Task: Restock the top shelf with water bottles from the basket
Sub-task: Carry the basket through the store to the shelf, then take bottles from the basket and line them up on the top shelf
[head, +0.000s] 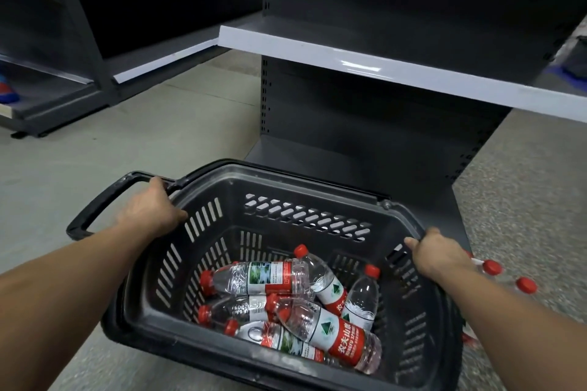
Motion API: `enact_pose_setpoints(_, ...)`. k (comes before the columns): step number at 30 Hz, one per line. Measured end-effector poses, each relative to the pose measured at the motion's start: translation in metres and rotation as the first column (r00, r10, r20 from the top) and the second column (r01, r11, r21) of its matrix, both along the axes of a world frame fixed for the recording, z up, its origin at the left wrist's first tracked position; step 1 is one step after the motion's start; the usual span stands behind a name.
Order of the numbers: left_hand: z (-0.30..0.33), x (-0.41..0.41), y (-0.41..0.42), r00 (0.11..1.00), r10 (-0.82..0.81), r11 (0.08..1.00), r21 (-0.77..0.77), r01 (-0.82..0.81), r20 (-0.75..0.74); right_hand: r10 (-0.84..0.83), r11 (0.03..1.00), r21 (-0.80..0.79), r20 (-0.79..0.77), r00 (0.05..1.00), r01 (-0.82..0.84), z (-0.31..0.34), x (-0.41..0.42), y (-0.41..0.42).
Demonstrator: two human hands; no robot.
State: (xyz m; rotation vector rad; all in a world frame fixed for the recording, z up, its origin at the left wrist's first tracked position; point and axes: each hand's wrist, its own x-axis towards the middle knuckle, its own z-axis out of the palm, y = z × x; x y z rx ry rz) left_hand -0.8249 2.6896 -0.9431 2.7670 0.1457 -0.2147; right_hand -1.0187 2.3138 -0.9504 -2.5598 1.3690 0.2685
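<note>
A black plastic basket point(305, 216) sits low in front of me, holding several clear water bottles point(266, 276) with red caps and red labels, lying jumbled on its floor. My left hand point(149, 209) grips the basket's left rim beside the folded-out handle point(104, 200). My right hand point(438, 254) grips the right rim. Straight ahead stands a dark grey shelf unit with a white-edged shelf point(381, 67) that carries nothing. A higher shelf is not in view.
Two more red-capped bottles point(508, 276) lie on the floor just right of the basket, partly behind my right hand. Another shelf unit point(95, 41) stands at the left across a strip of grey floor. Speckled floor lies to the right.
</note>
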Motion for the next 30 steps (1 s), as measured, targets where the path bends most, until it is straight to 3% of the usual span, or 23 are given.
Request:
enact_pose_setpoints(3,0.011,-0.005,-0.009,0.999,-0.016,0.994,0.108,0.019,-0.031,-0.028,1.000,0.011,-0.058,0.998,0.029,0.008,0.006,0.002)
enact_pose_setpoints(5,0.023,-0.010,-0.020,0.999,-0.031,0.971,0.236,0.027,0.014,0.026,0.997,-0.071,-0.072,0.997,-0.031,0.020,0.011,0.006)
enact_pose_setpoints(7,0.041,-0.014,-0.036,0.994,-0.073,0.968,0.244,0.050,0.084,0.096,0.982,-0.160,-0.042,0.995,-0.101,0.036,0.017,0.010)
enact_pose_setpoints(9,0.059,-0.016,-0.057,0.985,-0.130,0.981,0.156,0.112,0.110,0.139,0.976,-0.174,0.050,0.989,-0.128,0.052,0.027,0.014)
enact_pose_setpoints(12,0.084,-0.024,-0.096,0.971,-0.200,0.975,-0.070,0.210,0.129,0.153,0.988,-0.038,0.279,0.948,-0.148,0.076,0.041,0.016)
enact_pose_setpoints(18,0.132,-0.053,-0.172,0.956,-0.236,0.837,-0.463,0.291,0.175,0.032,0.970,0.177,0.579,0.814,-0.164,0.125,0.039,0.004)
enact_pose_setpoints(24,0.137,-0.073,-0.211,0.956,-0.248,0.786,-0.545,0.293,0.156,-0.017,0.958,0.236,0.606,0.795,-0.160,0.140,0.016,-0.016)
enact_pose_setpoints(30,0.118,-0.089,-0.220,0.958,-0.260,0.793,-0.540,0.283,0.120,0.003,0.954,0.238,0.600,0.800,-0.182,0.133,0.001,-0.019)
